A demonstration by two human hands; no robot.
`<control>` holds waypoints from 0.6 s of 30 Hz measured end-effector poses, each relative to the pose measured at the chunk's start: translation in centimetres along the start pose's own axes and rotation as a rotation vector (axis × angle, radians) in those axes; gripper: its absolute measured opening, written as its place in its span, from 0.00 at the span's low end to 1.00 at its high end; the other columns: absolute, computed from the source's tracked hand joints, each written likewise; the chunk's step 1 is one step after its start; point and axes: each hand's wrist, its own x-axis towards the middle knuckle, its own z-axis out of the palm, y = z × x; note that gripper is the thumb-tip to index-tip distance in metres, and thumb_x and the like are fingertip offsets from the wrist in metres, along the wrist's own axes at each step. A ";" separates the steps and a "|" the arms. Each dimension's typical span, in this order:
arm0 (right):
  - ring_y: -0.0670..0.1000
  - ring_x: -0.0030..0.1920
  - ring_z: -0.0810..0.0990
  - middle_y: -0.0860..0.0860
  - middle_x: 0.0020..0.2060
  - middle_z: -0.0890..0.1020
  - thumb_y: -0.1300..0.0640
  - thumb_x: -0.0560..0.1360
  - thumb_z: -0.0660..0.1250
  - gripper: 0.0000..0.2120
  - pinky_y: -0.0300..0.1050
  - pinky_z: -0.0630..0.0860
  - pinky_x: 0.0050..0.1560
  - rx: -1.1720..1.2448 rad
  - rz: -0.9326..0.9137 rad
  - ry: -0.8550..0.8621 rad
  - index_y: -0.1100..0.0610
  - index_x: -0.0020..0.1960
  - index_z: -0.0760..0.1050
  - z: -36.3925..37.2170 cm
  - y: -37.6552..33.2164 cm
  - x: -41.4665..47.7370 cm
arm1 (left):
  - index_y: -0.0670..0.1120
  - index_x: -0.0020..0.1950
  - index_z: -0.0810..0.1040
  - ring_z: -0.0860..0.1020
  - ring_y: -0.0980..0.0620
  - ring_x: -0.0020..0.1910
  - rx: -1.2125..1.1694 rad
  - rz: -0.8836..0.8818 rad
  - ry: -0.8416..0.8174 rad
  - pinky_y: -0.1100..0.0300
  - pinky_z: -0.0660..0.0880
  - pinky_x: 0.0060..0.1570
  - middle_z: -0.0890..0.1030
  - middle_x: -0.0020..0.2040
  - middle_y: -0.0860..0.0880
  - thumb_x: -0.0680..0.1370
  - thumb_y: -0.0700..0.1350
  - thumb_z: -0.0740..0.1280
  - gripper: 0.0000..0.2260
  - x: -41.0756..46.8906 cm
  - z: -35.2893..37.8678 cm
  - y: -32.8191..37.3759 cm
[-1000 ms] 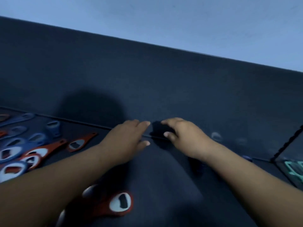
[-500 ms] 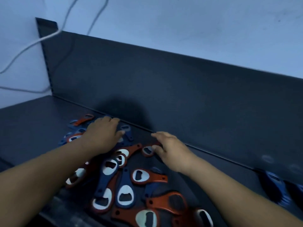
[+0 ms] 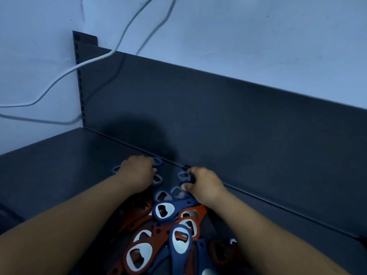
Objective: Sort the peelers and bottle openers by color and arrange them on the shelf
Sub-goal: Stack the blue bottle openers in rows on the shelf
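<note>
A heap of bottle openers (image 3: 170, 225), red and blue, is seen on the dark shelf (image 3: 59, 165) at 6 o'clock. At the heap's 12 o'clock edge, a blue opener (image 3: 183, 175) is pinched between thumb and forefinger of the right hand (image 3: 204, 185). The left hand (image 3: 137, 172), at 11 o'clock, is laid knuckles-up over further blue openers (image 3: 157, 161); whether anything is gripped cannot be told.

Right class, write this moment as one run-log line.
phase: sorting | left hand: on blue openers near back panel, grip unclear | right hand: pinches blue bottle opener | pile: red and blue openers mixed
</note>
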 end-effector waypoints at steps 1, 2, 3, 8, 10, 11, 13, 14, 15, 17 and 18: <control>0.54 0.62 0.75 0.53 0.63 0.77 0.50 0.75 0.69 0.22 0.41 0.71 0.58 0.003 0.017 0.001 0.53 0.67 0.72 0.2 -0.2 0.3 | 0.46 0.59 0.74 0.72 0.43 0.60 0.038 -0.002 -0.003 0.52 0.69 0.56 0.76 0.61 0.44 0.81 0.52 0.58 0.13 0.4 0.0 -0.1; 0.53 0.60 0.76 0.53 0.61 0.78 0.53 0.74 0.70 0.21 0.41 0.72 0.56 0.010 0.029 0.008 0.53 0.66 0.73 0.4 -0.3 0.5 | 0.47 0.59 0.75 0.71 0.43 0.61 0.076 0.001 -0.002 0.51 0.68 0.57 0.76 0.61 0.45 0.80 0.53 0.59 0.13 0.7 0.0 -0.3; 0.52 0.59 0.77 0.52 0.59 0.79 0.55 0.74 0.70 0.19 0.40 0.73 0.55 0.016 0.035 0.013 0.52 0.65 0.73 0.4 -0.3 0.6 | 0.48 0.59 0.75 0.71 0.43 0.61 0.098 0.008 0.007 0.52 0.68 0.57 0.76 0.61 0.45 0.79 0.53 0.60 0.13 1.0 -0.1 -0.3; 0.53 0.55 0.77 0.53 0.56 0.78 0.61 0.73 0.70 0.26 0.41 0.73 0.47 -0.054 0.073 -0.069 0.53 0.69 0.67 -0.5 0.1 0.1 | 0.50 0.53 0.78 0.75 0.48 0.58 -0.086 0.043 -0.001 0.58 0.70 0.53 0.79 0.57 0.48 0.76 0.48 0.68 0.07 1.1 -0.4 -0.1; 0.52 0.50 0.77 0.51 0.48 0.77 0.61 0.72 0.71 0.29 0.40 0.73 0.41 0.024 0.146 -0.101 0.54 0.70 0.66 -0.9 0.5 0.3 | 0.49 0.52 0.77 0.76 0.49 0.55 -0.166 0.010 -0.074 0.61 0.69 0.48 0.79 0.56 0.49 0.74 0.47 0.71 0.09 1.3 -0.8 0.0; 0.51 0.49 0.76 0.49 0.47 0.75 0.61 0.71 0.72 0.29 0.40 0.72 0.38 0.074 0.188 -0.119 0.55 0.69 0.66 -1.2 0.6 0.3 | 0.49 0.54 0.76 0.76 0.49 0.55 -0.197 -0.018 -0.118 0.61 0.70 0.48 0.79 0.56 0.49 0.72 0.47 0.72 0.12 1.4 -1.0 0.1; 0.50 0.51 0.75 0.50 0.51 0.73 0.61 0.70 0.73 0.31 0.39 0.71 0.39 0.136 0.243 -0.145 0.56 0.69 0.65 -1.6 0.6 0.0 | 0.46 0.58 0.76 0.77 0.47 0.55 -0.243 -0.077 -0.219 0.57 0.74 0.52 0.78 0.56 0.47 0.70 0.47 0.75 0.19 1.5 -1.6 0.2; 0.50 0.51 0.74 0.51 0.53 0.73 0.61 0.70 0.74 0.31 0.39 0.72 0.40 0.155 0.250 -0.151 0.57 0.69 0.65 -1.7 0.7 -0.1 | 0.44 0.58 0.76 0.77 0.47 0.55 -0.247 -0.093 -0.261 0.55 0.75 0.55 0.79 0.56 0.46 0.69 0.47 0.76 0.20 1.5 -1.8 0.3; 0.50 0.52 0.74 0.51 0.53 0.74 0.62 0.70 0.74 0.30 0.39 0.72 0.43 0.172 0.246 -0.155 0.58 0.69 0.67 -1.7 0.9 -0.1 | 0.44 0.57 0.78 0.78 0.47 0.54 -0.244 -0.096 -0.296 0.55 0.76 0.56 0.80 0.55 0.46 0.69 0.47 0.76 0.19 1.5 -1.8 0.4; 0.48 0.47 0.77 0.50 0.50 0.78 0.63 0.71 0.72 0.19 0.38 0.73 0.43 0.235 0.212 -0.120 0.58 0.60 0.73 -1.5 1.1 -0.3 | 0.46 0.47 0.80 0.80 0.48 0.49 -0.261 -0.062 -0.310 0.58 0.76 0.51 0.82 0.48 0.47 0.70 0.46 0.74 0.09 1.4 -1.8 0.4; 0.46 0.44 0.78 0.50 0.47 0.80 0.65 0.72 0.71 0.12 0.37 0.74 0.40 0.317 0.198 -0.075 0.56 0.54 0.75 -1.4 1.2 -0.3 | 0.47 0.41 0.78 0.79 0.49 0.45 -0.295 -0.044 -0.292 0.60 0.75 0.46 0.81 0.43 0.48 0.71 0.45 0.73 0.05 1.3 -1.8 0.4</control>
